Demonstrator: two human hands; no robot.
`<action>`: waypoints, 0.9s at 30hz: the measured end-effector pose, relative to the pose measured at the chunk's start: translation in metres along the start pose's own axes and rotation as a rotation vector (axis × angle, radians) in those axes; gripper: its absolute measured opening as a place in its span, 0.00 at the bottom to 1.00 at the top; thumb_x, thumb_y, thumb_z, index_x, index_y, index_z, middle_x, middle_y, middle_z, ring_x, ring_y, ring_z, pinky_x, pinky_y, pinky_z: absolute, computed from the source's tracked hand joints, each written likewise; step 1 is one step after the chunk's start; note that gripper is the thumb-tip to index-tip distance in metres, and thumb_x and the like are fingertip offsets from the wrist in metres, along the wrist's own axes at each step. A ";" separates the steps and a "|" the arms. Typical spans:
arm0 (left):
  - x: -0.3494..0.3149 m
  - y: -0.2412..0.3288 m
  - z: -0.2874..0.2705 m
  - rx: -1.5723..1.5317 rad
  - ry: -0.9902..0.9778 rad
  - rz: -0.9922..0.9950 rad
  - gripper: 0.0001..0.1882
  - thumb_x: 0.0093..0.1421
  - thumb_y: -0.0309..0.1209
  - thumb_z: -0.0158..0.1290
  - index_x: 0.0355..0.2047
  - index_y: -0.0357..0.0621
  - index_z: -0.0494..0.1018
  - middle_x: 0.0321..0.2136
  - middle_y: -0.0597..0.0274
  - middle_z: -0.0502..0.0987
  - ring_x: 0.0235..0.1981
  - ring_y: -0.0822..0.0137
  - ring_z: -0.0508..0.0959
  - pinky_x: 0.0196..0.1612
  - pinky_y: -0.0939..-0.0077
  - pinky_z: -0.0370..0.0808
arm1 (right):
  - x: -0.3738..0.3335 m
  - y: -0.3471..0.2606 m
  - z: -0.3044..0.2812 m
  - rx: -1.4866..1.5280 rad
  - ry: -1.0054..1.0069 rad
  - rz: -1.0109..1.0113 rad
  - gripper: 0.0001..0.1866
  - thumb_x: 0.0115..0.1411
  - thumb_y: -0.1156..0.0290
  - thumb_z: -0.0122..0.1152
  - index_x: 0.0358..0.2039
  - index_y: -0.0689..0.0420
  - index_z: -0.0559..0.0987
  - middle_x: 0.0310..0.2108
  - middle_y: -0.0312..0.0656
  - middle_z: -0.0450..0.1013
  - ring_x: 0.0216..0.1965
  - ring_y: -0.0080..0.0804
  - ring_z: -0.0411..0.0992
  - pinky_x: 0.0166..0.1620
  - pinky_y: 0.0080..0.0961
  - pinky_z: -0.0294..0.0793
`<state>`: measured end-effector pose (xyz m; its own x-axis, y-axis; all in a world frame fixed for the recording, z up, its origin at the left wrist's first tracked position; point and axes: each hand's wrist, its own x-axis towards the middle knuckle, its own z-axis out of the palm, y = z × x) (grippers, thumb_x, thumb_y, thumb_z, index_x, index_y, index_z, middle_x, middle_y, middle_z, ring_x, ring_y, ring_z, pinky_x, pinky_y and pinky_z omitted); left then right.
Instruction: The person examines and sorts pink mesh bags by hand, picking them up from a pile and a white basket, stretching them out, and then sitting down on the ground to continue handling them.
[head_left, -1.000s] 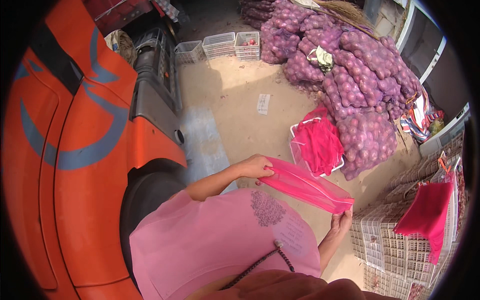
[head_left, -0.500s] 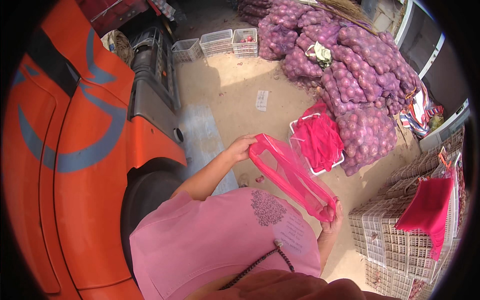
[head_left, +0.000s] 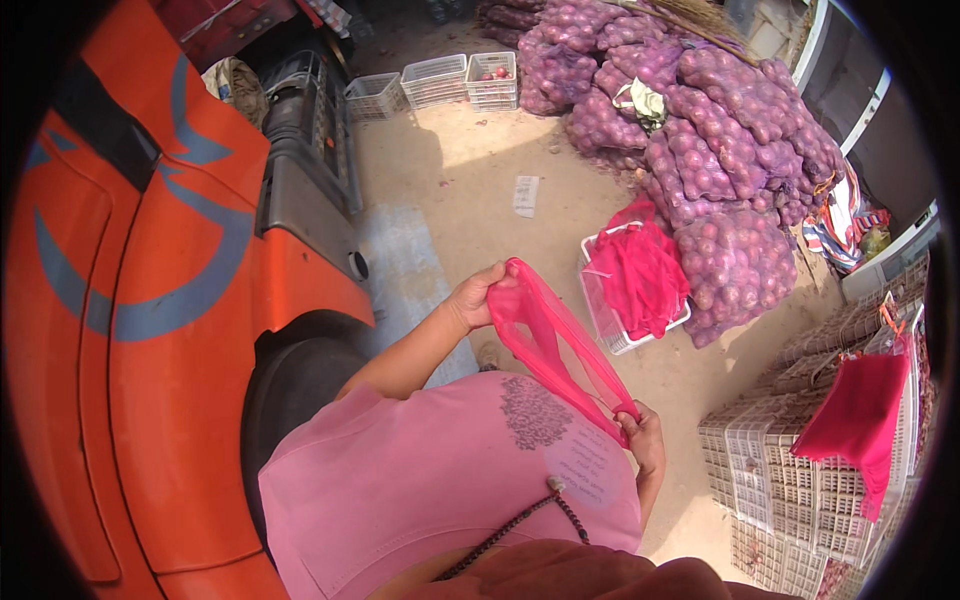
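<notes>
A bright pink mesh bag (head_left: 540, 322) is stretched out in front of my body, its opening spread into a long loop. At the upper left end of the rim, my left hand (head_left: 478, 296) is closed around the fabric. My right hand (head_left: 643, 436) pinches the lower right end, close to my pink shirt. Just beyond the bag stands a white plastic basket (head_left: 622, 346), heaped with more pink mesh bags (head_left: 642, 280). Neither hand touches that basket.
Filled mesh sacks of red onions (head_left: 735, 265) are piled at the far right. White crates (head_left: 434, 86) line the back. Stacked crates (head_left: 755, 450) stand at right, with a pink cloth (head_left: 855, 410) hanging over them. An orange truck (head_left: 180, 350) fills the left side.
My right hand has moved left and slightly up, bringing the bag's ends closer together. The bag's loop has shortened, and my left hand has shifted slightly left.
</notes>
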<state>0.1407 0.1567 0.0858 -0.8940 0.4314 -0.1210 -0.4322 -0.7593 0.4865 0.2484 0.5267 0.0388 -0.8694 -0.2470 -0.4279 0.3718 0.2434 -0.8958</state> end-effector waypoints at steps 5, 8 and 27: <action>0.003 0.015 0.014 0.443 0.059 -0.003 0.08 0.57 0.30 0.54 0.37 0.42 0.73 0.35 0.65 0.76 0.38 0.72 0.75 0.45 0.73 0.72 | 0.010 0.039 -0.011 0.006 0.536 -0.267 0.05 0.58 0.79 0.52 0.34 0.64 0.76 0.30 0.40 0.71 0.29 0.24 0.69 0.33 0.20 0.70; 0.001 0.001 0.031 1.138 -0.039 -0.233 0.08 0.57 0.28 0.52 0.36 0.40 0.74 0.31 0.70 0.75 0.33 0.78 0.72 0.39 0.80 0.71 | 0.016 0.055 -0.040 0.414 0.785 -0.371 0.10 0.57 0.79 0.53 0.40 0.64 0.74 0.36 0.44 0.71 0.36 0.29 0.72 0.40 0.23 0.75; 0.023 -0.009 -0.041 0.491 0.331 -0.070 0.07 0.61 0.23 0.44 0.38 0.37 0.70 0.36 0.58 0.75 0.36 0.68 0.76 0.41 0.74 0.76 | 0.001 0.019 -0.031 1.423 -0.488 -0.561 0.20 0.60 0.61 0.56 0.47 0.61 0.70 0.22 0.32 0.70 0.19 0.17 0.63 0.24 0.17 0.63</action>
<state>0.1189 0.1531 0.0432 -0.8886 0.2381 -0.3921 -0.4571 -0.3864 0.8011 0.2449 0.5599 0.0248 -0.9155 -0.3292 0.2312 0.2854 -0.9366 -0.2035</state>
